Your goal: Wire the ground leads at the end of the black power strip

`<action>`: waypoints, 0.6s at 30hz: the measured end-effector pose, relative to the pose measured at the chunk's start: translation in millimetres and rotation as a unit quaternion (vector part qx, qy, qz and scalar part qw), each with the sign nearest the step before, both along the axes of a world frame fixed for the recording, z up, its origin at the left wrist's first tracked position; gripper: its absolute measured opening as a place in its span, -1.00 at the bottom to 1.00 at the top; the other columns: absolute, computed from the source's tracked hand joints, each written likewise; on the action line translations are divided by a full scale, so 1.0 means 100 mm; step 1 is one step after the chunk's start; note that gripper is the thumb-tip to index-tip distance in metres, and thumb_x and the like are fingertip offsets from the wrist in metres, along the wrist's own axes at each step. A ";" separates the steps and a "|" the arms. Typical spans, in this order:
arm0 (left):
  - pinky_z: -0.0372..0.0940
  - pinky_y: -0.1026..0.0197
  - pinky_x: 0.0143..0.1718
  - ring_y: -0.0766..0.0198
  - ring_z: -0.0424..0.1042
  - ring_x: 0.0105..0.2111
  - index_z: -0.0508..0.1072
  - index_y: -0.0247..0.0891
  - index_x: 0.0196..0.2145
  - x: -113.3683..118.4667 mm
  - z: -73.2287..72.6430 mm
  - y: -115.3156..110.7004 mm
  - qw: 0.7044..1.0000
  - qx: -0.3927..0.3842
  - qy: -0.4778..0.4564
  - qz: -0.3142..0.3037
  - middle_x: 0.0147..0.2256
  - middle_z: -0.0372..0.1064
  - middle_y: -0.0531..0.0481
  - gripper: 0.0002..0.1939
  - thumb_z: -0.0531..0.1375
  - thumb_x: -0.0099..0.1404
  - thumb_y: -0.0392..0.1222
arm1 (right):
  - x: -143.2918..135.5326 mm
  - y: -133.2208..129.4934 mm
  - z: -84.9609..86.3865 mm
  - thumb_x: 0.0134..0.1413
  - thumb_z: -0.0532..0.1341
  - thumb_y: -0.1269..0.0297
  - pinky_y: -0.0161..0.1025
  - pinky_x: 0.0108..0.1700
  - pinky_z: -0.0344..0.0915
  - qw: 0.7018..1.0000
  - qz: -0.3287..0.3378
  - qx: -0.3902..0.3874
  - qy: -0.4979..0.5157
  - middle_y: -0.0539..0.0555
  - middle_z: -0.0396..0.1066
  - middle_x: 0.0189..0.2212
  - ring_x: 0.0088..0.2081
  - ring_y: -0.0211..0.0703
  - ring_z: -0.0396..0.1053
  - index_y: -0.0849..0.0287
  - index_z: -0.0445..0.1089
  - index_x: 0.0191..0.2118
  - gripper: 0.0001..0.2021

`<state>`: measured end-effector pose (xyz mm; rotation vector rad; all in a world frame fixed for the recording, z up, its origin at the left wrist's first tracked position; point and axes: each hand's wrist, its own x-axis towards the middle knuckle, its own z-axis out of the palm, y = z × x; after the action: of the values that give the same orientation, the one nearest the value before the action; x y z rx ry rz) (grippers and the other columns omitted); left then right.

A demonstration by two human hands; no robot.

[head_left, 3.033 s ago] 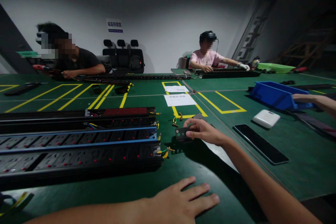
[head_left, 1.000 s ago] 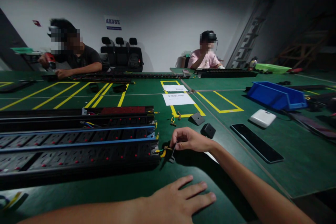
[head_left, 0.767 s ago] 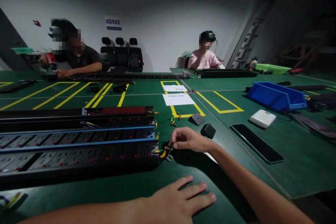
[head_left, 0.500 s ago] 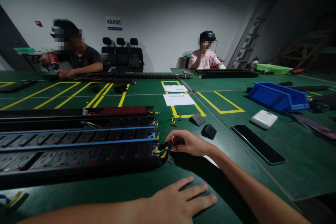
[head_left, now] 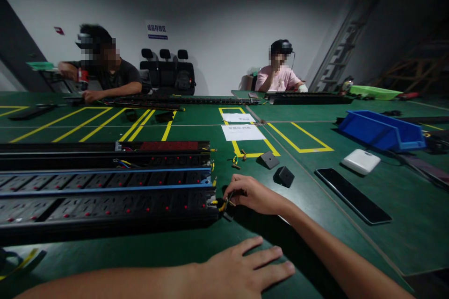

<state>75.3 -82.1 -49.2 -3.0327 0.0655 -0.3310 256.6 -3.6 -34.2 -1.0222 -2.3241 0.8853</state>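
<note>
My left hand (head_left: 247,264) lies flat on the green table in front of the strips, fingers spread, holding nothing. My right hand (head_left: 252,194) is pinched at the right end of the nearest black power strip (head_left: 119,210). Between its fingertips is a small dark end cap (head_left: 228,215), tilted and partly hidden by the fingers. A short yellow-green wire (head_left: 221,205) runs from the strip's open end to this cap. Behind it lies a blue-edged power strip (head_left: 140,180). Two loose black end caps, one farther back (head_left: 268,160) and one nearer (head_left: 284,176), rest beyond my right hand.
Small wire pieces (head_left: 236,162) lie past the strip ends, near white paper labels (head_left: 243,132). To the right are a phone (head_left: 352,195), a white case (head_left: 361,161) and a blue bin (head_left: 380,131). Across the table sit two people, the left one holding a red drill (head_left: 83,78).
The whole view has shifted slightly, so most things appear farther right. My right fingers have tilted the end cap a little at the strip's end. My left hand stays flat.
</note>
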 end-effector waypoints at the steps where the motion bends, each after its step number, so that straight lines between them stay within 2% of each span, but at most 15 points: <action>1: 0.23 0.10 0.26 0.19 0.16 0.32 0.34 -0.28 0.26 0.00 0.00 0.00 1.000 0.006 -0.002 -0.001 0.32 0.18 0.01 -0.52 -0.13 0.55 -0.09 | 0.00 0.00 0.00 0.14 0.25 0.58 -0.25 -0.15 0.32 1.000 0.001 -0.001 -0.005 0.01 0.34 -0.30 -0.23 -0.20 0.38 0.10 0.56 -0.15 -0.74; 8: 0.28 0.12 0.21 0.20 0.19 0.30 0.39 -0.23 0.23 0.01 -0.10 -0.01 0.997 0.069 -0.020 0.004 0.34 0.14 0.03 -0.52 -0.13 0.54 -0.12 | 0.01 -0.01 0.00 0.11 0.23 0.61 -0.24 -0.14 0.33 1.000 0.004 0.008 0.001 0.02 0.37 -0.26 -0.21 -0.19 0.39 0.09 0.57 -0.15 -0.70; 14: 0.30 0.14 0.18 0.23 0.22 0.28 0.44 -0.20 0.19 0.03 -0.15 -0.01 0.996 0.086 -0.035 0.005 0.31 0.20 0.04 -0.54 -0.11 0.52 -0.17 | 0.00 -0.04 0.04 0.18 0.21 0.56 -0.22 -0.08 0.34 1.000 0.011 0.000 0.005 0.03 0.40 -0.17 -0.16 -0.20 0.42 0.04 0.50 0.01 -0.64; 18: 0.30 0.15 0.18 0.25 0.22 0.28 0.41 -0.22 0.22 0.03 -0.16 -0.01 0.996 0.087 -0.035 0.007 0.31 0.21 0.03 -0.54 -0.11 0.52 -0.18 | 0.00 -0.03 0.03 0.19 0.18 0.53 -0.20 -0.09 0.35 0.999 0.024 -0.008 0.029 0.05 0.41 -0.16 -0.16 -0.18 0.42 0.07 0.52 -0.05 -0.69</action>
<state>78.1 -82.7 -64.8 -2.8464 0.0639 -0.4072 256.8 -6.6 -31.1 -0.9367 -2.3050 0.9403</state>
